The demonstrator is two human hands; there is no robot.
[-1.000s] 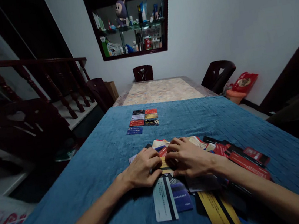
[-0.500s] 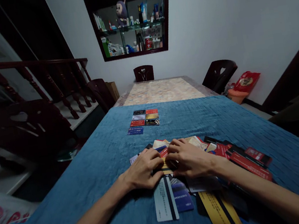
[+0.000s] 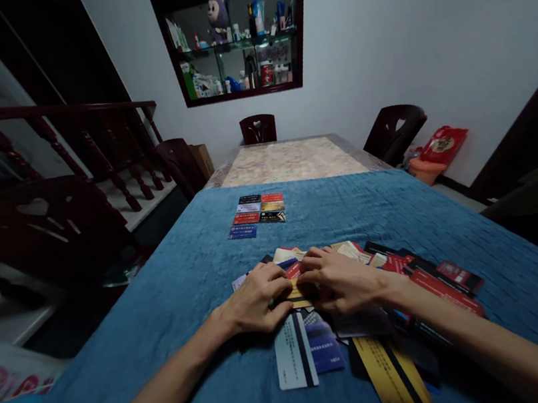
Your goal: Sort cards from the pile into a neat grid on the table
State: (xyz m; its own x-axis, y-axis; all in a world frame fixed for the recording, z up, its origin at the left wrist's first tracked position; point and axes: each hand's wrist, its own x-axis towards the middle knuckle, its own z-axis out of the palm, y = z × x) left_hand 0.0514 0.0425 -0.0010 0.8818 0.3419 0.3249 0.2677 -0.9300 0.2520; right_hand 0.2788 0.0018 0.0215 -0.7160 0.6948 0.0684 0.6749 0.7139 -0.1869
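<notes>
Both hands meet over a loose pile of plastic cards. My left hand (image 3: 256, 301) has its fingers and thumb curled on the left end of a yellow card (image 3: 299, 296) with a dark stripe. The right end of that card is under the curled fingers of my right hand (image 3: 341, 279). Just below lie a pale blue card (image 3: 292, 356), a dark blue card (image 3: 325, 348) and a larger gold card (image 3: 388, 372), each partly covered. Red cards (image 3: 445, 296) spread beside my right wrist. Fingers hide much of the pile's middle.
Farther up the blue cloth (image 3: 171, 290), several cards lie in two neat columns, with a blue card (image 3: 242, 232) lowest on the left. Dark wooden chairs (image 3: 258, 129) stand around the table. A white plastic bag (image 3: 6, 375) is at the left.
The view has tipped slightly, so everything sits a little higher or lower in the picture. Both hands stay on the yellow card, with barely any finger movement.
</notes>
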